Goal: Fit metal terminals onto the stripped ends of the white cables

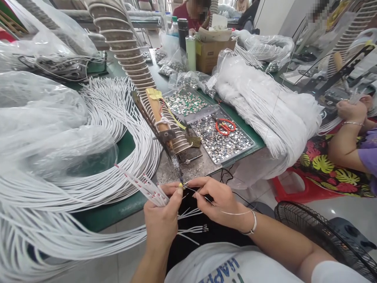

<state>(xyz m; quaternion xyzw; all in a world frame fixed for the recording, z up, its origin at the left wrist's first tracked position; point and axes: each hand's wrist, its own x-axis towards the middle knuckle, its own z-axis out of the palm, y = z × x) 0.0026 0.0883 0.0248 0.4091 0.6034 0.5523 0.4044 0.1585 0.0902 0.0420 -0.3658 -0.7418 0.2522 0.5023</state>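
My left hand (162, 220) is closed around several white cables (147, 188) with red-marked ends that stick up past the fist. Its thumb and forefinger pinch at the tip of a fixed soldering iron (176, 167); a yellow bit shows at the thumb tip, and the small part there is too tiny to make out. My right hand (219, 202) pinches a thin solder wire (237, 213), which runs back through the palm towards the wrist. Its forefinger reaches to the iron tip. More cable ends with small metal connectors (203, 228) hang below the hands.
Small metal connectors fill a tray (250, 146) with orange-handled scissors (225, 127) on top. Beside it lie green circuit boards (187, 103). A ribbed hose (123, 43) hangs over the iron. White cable bundles (141, 157) cover the left; bagged cables (265, 106) and a co-worker's hands (353, 110) are right.
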